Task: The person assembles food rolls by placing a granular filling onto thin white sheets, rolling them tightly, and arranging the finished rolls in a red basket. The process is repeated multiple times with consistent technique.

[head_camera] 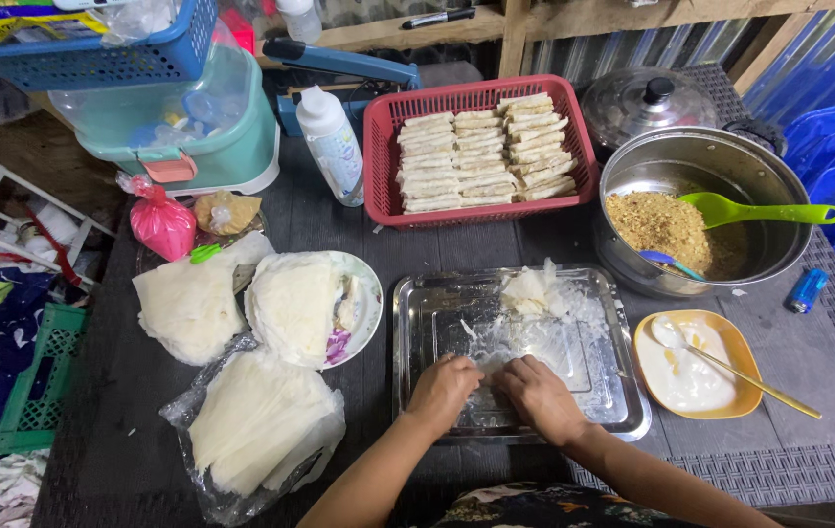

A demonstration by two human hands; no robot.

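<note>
Head view: looking straight down at a dark worktop (496, 244) crowded with food things.
Left hand (444, 391): fingers curled down, pressing on a thin white wrapper (525, 342) in the steel tray (427, 313); whether it grips the sheet, I cannot tell.
Right hand (538, 394): just beside the left, knuckles up, fingers bent onto the same wrapper; grip hidden too.
Wrapper: lies flat in the tray's near half, with small folded pieces (527, 290) at the far edge.
Right of tray: orange dish (742, 399) of white paste with a gold spoon (760, 384).
Far right: steel pot (779, 186) of brown crumbly filling, green ladle (760, 210) resting in it.
Behind: red basket (378, 147) packed with finished rolls (486, 152).
Left: plate (370, 303) and stacks of wrappers (256, 416).
</note>
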